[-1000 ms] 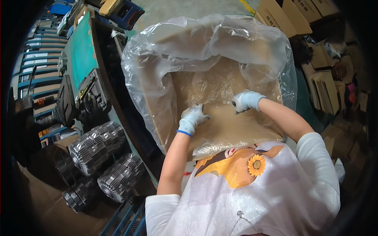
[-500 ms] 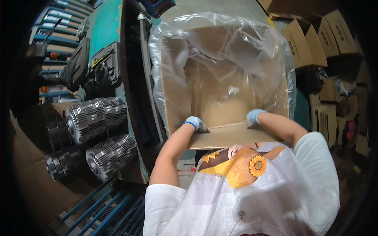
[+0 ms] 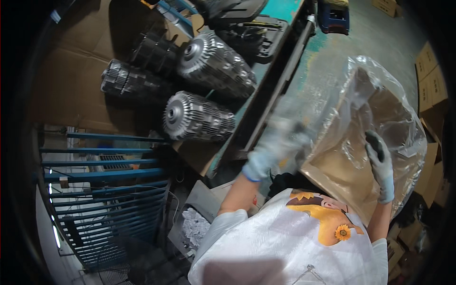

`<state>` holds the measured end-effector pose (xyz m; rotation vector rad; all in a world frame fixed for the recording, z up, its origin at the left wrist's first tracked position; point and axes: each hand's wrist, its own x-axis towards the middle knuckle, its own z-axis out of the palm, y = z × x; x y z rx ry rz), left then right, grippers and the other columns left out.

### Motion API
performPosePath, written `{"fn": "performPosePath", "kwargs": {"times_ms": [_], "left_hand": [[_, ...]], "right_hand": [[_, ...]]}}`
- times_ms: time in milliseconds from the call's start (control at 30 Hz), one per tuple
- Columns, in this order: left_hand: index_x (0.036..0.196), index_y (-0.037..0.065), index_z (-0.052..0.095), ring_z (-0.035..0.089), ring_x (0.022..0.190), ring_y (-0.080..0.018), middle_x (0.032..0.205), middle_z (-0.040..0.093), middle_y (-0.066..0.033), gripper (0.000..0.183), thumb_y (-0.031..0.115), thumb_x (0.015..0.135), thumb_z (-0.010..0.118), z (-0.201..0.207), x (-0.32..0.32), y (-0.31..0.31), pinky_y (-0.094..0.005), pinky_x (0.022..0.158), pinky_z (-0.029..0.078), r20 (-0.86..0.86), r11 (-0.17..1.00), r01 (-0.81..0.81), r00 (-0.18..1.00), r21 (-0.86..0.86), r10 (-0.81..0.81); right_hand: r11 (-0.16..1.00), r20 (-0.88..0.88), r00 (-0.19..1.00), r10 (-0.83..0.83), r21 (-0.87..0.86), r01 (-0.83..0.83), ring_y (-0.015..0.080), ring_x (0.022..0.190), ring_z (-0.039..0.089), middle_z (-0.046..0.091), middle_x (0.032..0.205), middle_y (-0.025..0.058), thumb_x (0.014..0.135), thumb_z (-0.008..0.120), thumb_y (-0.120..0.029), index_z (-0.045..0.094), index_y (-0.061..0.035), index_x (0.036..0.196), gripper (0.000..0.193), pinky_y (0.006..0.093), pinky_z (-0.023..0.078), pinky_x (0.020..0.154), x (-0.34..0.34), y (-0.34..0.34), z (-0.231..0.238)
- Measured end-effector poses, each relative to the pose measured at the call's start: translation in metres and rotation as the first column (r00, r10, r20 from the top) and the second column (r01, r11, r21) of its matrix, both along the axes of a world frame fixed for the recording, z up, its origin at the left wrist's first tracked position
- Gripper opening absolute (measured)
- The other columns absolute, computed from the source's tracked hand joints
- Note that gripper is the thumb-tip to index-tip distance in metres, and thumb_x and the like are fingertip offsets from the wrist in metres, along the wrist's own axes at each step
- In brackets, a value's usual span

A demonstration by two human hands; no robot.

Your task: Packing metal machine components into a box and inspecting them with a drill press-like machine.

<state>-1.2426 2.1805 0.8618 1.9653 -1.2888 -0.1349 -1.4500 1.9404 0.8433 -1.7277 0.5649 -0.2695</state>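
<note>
My left hand [image 3: 280, 142], in a pale glove with a blue cuff, hangs between the bench and the box; motion smears its fingers. My right hand [image 3: 381, 166], gloved with a dark palm coating, is raised over the box with its fingers stretched out and nothing in them. Below it stands an open cardboard box [image 3: 327, 167], lined with a clear plastic bag [image 3: 412, 126] that folds over its rim. Left of my left hand lie rows of silver finned round metal parts [image 3: 202, 116], with several darker ones [image 3: 154, 52] behind.
A bench with a green top [image 3: 280, 8] and dark edge runs diagonally left of the box. An open black tool case [image 3: 263, 38] lies on it. Blue slatted racking [image 3: 109, 190] stands lower left, beside a bin of white crumpled material [image 3: 194, 228]. Cardboard cartons [image 3: 431, 78] stand at right.
Both hands have come up out of the box; the left has swung toward the bench. The view has turned left, bringing the metal parts nearer the middle and the box to the right.
</note>
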Motion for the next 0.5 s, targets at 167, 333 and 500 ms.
{"fn": "performPosePath", "kwargs": {"times_ms": [167,333,500], "left_hand": [[0.116,0.002,0.043,0.042,0.102,-0.0278,0.106,0.051,-0.0139,0.047,0.016,0.076,0.064,0.018,0.117,0.198,-0.0393,0.086,0.036,0.321,0.459,-0.835,0.364,-0.305,0.875],[0.093,0.010,0.061,0.027,0.121,-0.0299,0.126,0.037,-0.0068,0.037,0.042,0.075,0.059,0.005,0.151,0.267,-0.0462,0.095,0.030,0.530,0.287,-0.946,0.321,0.148,0.785],[0.088,0.012,0.062,0.030,0.121,-0.0290,0.126,0.040,-0.0064,0.032,0.041,0.075,0.059,-0.006,0.178,0.290,-0.0475,0.093,0.031,0.368,0.474,-0.870,0.489,0.137,0.790]], "right_hand": [[0.975,0.105,0.994,0.029,0.215,-0.051,0.0150,0.107,0.048,0.052,0.114,0.0086,0.086,0.051,-0.004,0.045,0.0028,0.120,0.035,0.0258,0.036,0.091,0.044,0.065,0.022],[0.984,0.176,0.980,0.089,0.140,-0.114,0.0143,0.107,0.049,0.053,0.114,0.0099,0.086,0.052,-0.005,0.046,0.0033,0.118,0.033,0.0257,0.036,0.092,0.089,0.111,0.020],[0.987,0.190,0.974,0.126,0.073,-0.142,0.0138,0.107,0.049,0.054,0.115,0.0084,0.085,0.052,-0.005,0.046,0.0007,0.118,0.034,0.0259,0.038,0.091,0.113,0.148,0.027]]}}
